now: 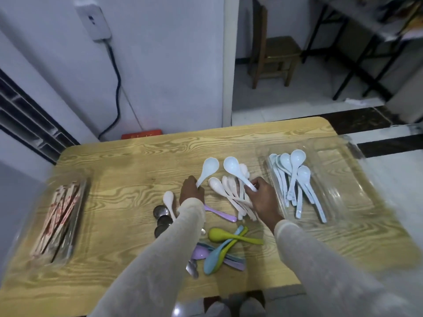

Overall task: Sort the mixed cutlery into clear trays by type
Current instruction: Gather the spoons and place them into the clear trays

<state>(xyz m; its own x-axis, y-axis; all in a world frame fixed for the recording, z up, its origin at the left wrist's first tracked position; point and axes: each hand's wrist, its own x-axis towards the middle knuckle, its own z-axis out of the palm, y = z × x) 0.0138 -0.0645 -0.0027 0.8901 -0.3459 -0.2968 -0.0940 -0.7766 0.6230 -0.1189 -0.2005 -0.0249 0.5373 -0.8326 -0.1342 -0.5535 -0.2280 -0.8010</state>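
Note:
My left hand [191,191] grips the handle of a white soup spoon [208,168], bowl pointing away. My right hand [261,197] pinches the handle of a pale blue-white soup spoon [232,167] above a heap of pinkish white spoons [229,191]. To the right, a clear tray [338,186] holds several pale blue spoons [293,175]. A clear tray at the left [75,243] holds wrapped chopsticks [60,213]. Coloured plastic spoons, green [231,235], blue [217,255] and purple [223,215], lie near the front. Metal spoons [162,217] lie beside my left sleeve.
Everything sits on a wooden table [137,161] against a white wall. One more white spoon [169,201] lies by the metal ones. A wooden chair [272,56] and a black-framed table [366,42] stand on the tiled floor beyond.

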